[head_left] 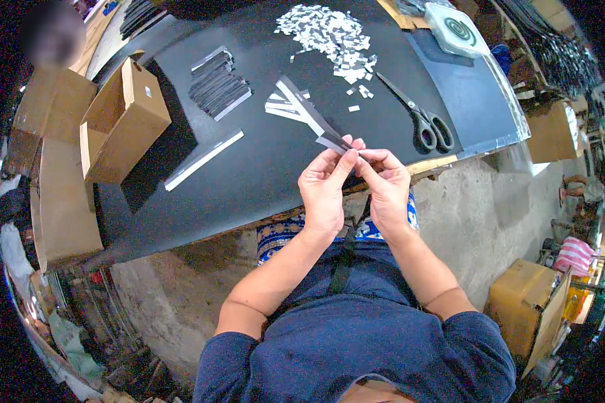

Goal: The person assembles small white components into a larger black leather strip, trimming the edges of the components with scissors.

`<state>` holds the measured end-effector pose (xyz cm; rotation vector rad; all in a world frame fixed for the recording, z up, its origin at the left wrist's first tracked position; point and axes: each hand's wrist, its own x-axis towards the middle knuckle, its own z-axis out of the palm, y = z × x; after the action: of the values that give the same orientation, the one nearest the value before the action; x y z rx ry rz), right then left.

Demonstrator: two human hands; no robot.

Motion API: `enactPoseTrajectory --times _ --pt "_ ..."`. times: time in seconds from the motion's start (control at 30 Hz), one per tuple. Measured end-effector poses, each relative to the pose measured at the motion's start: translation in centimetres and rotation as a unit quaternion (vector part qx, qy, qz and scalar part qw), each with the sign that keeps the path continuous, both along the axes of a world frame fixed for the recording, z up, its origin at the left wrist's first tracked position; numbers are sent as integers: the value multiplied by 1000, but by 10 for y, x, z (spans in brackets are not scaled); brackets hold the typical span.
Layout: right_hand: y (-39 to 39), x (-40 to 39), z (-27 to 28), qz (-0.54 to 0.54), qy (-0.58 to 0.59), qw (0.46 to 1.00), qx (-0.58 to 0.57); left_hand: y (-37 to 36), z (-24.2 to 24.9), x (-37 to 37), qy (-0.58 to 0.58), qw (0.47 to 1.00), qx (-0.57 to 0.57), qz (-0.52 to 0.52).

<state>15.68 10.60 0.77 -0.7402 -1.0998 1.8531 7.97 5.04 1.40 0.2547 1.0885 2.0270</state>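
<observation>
Both hands meet at the front edge of the dark table. My left hand (324,188) is closed, pinching the near end of a black-and-white strip (331,140) between thumb and fingers. My right hand (387,180) pinches at the same end, its fingertips touching those of the left; what exactly lies between them is partly hidden. Beyond the hands, several white-and-dark strips (289,106) fan out on the table. To the right lie black-handled scissors (420,121), partly spread. A large heap of small white and grey cut pieces (326,30) covers the far middle.
On the left of the table (249,181) stand a bundle of dark strips (218,84), a single white-edged strip (205,160) and an open cardboard box (148,101). A clear plastic container (456,30) sits far right. Another carton (521,299) is on the floor.
</observation>
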Motion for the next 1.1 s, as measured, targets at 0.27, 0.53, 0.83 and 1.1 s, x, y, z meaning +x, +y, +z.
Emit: enactPoseTrajectory --times 0.27,0.53,0.83,1.1 --pt "-5 -1 10 -26 -65 996 54 -1 6 -15 -38 999 27 10" --pt "-6 0 8 -29 -72 996 36 1 6 -19 -39 997 55 36" --pt "-11 -2 9 -15 -39 999 8 1 7 -20 -39 997 50 35" --pt "-1 7 4 99 -99 990 19 -7 11 -31 12 1000 13 19"
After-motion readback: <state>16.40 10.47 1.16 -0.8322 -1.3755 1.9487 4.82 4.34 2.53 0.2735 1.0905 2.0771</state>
